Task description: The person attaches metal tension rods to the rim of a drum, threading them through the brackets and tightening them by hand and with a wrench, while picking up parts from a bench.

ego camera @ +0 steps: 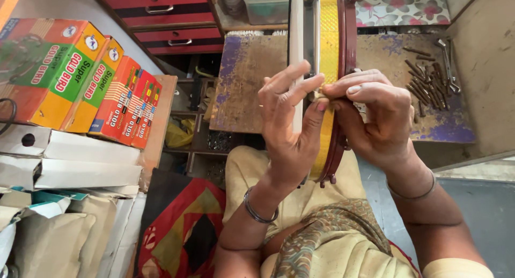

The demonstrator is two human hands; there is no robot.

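Patterned cloth (322,235) fills the bottom centre of the frame, nearest the camera. At upper left sit colourful boxes (80,74), with white cartons (75,160) below them. Centre frame, the left hand (289,128) presses against a maroon rim (343,95) lined with yellow tape (328,53), fingers loosely spread, thumb and forefinger closed on a small piece at the rim's edge. The rim's long axis runs top to bottom between both hands, equally near each. Touching it from the right, the right hand (381,117) has fingers curled together, pinching the same spot. Screws (429,79) lie on the purple-stained board (247,85) at upper right.
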